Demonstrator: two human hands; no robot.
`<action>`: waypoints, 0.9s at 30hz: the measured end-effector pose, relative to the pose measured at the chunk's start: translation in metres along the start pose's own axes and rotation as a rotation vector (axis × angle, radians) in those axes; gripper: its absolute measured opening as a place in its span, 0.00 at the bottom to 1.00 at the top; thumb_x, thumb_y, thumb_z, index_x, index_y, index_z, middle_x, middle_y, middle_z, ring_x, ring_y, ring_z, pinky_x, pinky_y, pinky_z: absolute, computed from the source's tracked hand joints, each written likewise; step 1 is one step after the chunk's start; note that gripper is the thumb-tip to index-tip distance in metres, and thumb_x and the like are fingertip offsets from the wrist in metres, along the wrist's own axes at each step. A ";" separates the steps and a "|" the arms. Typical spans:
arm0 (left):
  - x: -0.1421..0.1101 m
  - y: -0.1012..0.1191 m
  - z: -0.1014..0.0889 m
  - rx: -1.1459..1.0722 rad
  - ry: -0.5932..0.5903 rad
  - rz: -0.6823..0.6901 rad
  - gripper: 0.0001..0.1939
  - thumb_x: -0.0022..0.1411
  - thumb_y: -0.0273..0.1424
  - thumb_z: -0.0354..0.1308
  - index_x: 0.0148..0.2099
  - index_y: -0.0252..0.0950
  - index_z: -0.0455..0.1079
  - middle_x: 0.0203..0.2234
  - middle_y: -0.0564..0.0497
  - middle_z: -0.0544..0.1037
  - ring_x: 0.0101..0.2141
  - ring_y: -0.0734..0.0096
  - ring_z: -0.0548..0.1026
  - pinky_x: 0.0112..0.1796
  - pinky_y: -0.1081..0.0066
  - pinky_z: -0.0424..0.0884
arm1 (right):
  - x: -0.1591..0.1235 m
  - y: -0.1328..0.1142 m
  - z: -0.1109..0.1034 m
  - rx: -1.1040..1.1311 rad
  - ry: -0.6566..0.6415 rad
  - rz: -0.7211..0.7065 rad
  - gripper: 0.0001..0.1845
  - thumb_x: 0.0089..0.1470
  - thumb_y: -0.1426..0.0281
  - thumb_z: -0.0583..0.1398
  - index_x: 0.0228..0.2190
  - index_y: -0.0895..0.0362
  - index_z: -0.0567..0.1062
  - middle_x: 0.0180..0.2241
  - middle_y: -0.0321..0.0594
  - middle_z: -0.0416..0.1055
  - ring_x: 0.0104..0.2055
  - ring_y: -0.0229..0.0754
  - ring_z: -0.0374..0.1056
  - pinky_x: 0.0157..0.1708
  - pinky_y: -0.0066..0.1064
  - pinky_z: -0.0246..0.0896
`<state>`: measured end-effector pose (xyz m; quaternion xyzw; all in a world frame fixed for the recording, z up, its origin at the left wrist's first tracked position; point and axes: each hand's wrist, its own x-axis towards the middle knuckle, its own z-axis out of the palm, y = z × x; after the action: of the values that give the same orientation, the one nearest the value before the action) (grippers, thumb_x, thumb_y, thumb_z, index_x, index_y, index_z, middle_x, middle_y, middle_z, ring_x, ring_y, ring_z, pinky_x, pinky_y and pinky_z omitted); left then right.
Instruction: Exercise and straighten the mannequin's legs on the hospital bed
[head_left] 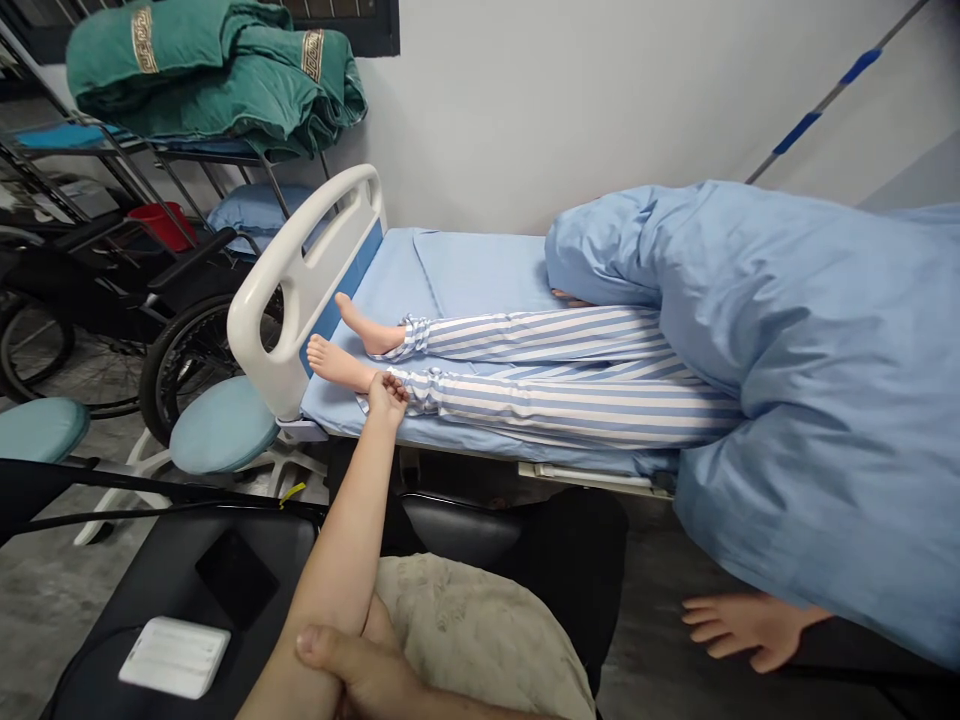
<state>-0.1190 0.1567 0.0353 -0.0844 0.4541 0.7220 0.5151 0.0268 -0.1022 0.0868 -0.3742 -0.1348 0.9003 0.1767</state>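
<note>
A manikin in striped trousers (pixel 555 405) lies on the bed, its two bare feet (pixel 337 362) near the footboard. My left hand (pixel 387 393) reaches to the nearer ankle, beside the trouser cuff, palm turned up and fingers curled. Whether cloth is pinched in those fingers is too small to tell. Close to me, my right hand (pixel 367 668) is wrapped around my left forearm (pixel 341 540), thumb on top. A bunched blue quilt (pixel 810 380) covers the manikin's upper legs and beyond. From under its near edge a manikin hand (pixel 750 625) hangs out, fingers spread.
The white footboard (pixel 259 290) stands at the bed's left end. Beyond it are a wheelchair (pixel 180 350), round stools (pixel 223 425) and a rack with green bedding (pixel 225 90). A black chair at lower left bears a white device (pixel 175 657) and a dark phone-like slab (pixel 237 577).
</note>
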 end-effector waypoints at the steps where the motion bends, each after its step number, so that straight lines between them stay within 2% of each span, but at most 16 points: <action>1: 0.000 0.001 0.001 -0.005 -0.003 0.004 0.07 0.51 0.28 0.49 0.24 0.37 0.55 0.14 0.59 0.60 0.14 0.82 0.57 0.18 0.79 0.58 | -0.001 0.001 0.000 0.039 -0.007 0.015 0.37 0.27 0.66 0.70 0.43 0.54 0.67 0.32 0.41 0.74 0.36 0.51 0.71 0.35 0.41 0.64; 3: 0.000 0.004 0.003 -0.006 -0.005 0.012 0.07 0.51 0.28 0.50 0.23 0.37 0.55 0.14 0.59 0.60 0.14 0.82 0.57 0.18 0.79 0.59 | -0.002 0.004 0.001 0.140 -0.032 0.048 0.39 0.23 0.67 0.71 0.43 0.51 0.67 0.32 0.40 0.74 0.37 0.51 0.71 0.36 0.40 0.63; 6: 0.004 0.013 0.008 -0.001 0.001 0.035 0.09 0.52 0.29 0.51 0.23 0.37 0.54 0.14 0.58 0.60 0.14 0.82 0.58 0.19 0.78 0.59 | -0.004 0.008 0.009 0.258 -0.076 0.009 0.38 0.19 0.65 0.72 0.39 0.50 0.68 0.33 0.39 0.74 0.39 0.52 0.71 0.36 0.41 0.64; 9: 0.009 0.021 0.013 0.006 0.013 0.078 0.10 0.53 0.29 0.49 0.21 0.37 0.53 0.13 0.58 0.59 0.14 0.81 0.58 0.19 0.78 0.59 | -0.006 0.006 0.018 0.316 -0.059 -0.013 0.35 0.21 0.60 0.71 0.37 0.50 0.68 0.34 0.39 0.75 0.40 0.54 0.71 0.33 0.43 0.66; 11: 0.011 0.024 0.016 0.015 0.026 0.108 0.12 0.55 0.29 0.47 0.21 0.38 0.51 0.12 0.58 0.57 0.14 0.81 0.57 0.19 0.77 0.58 | -0.008 -0.001 0.022 0.329 -0.034 -0.004 0.33 0.23 0.61 0.70 0.36 0.51 0.67 0.34 0.40 0.75 0.40 0.54 0.71 0.33 0.43 0.67; 15: 0.016 0.038 0.018 0.051 0.081 0.191 0.18 0.61 0.33 0.42 0.20 0.39 0.45 0.11 0.59 0.52 0.14 0.80 0.55 0.19 0.76 0.55 | -0.007 -0.019 0.025 0.277 -0.012 -0.013 0.33 0.29 0.70 0.68 0.40 0.54 0.64 0.33 0.39 0.74 0.41 0.50 0.71 0.41 0.39 0.66; 18: 0.022 0.060 0.017 0.073 0.165 0.325 0.21 0.66 0.42 0.33 0.21 0.39 0.41 0.12 0.59 0.49 0.14 0.79 0.52 0.19 0.75 0.51 | -0.005 -0.025 0.026 0.212 0.049 0.015 0.32 0.30 0.71 0.67 0.41 0.56 0.63 0.32 0.40 0.73 0.38 0.47 0.72 0.39 0.37 0.67; 21: 0.029 0.078 0.017 0.085 0.232 0.456 0.22 0.67 0.44 0.26 0.23 0.39 0.39 0.14 0.60 0.47 0.14 0.78 0.50 0.19 0.76 0.50 | -0.004 -0.026 0.027 0.170 0.087 0.038 0.31 0.31 0.71 0.66 0.41 0.57 0.62 0.33 0.40 0.73 0.37 0.46 0.72 0.37 0.36 0.67; 27: 0.032 0.078 0.015 0.098 0.255 0.551 0.20 0.68 0.41 0.25 0.24 0.39 0.38 0.14 0.60 0.46 0.13 0.80 0.47 0.18 0.77 0.48 | -0.004 -0.027 0.030 0.114 0.112 0.033 0.29 0.33 0.72 0.66 0.41 0.57 0.63 0.34 0.41 0.73 0.39 0.46 0.72 0.39 0.36 0.67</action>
<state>-0.1921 0.1850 0.0692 -0.0230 0.5551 0.7954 0.2422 0.0138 -0.0831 0.1195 -0.4154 -0.0672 0.8870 0.1902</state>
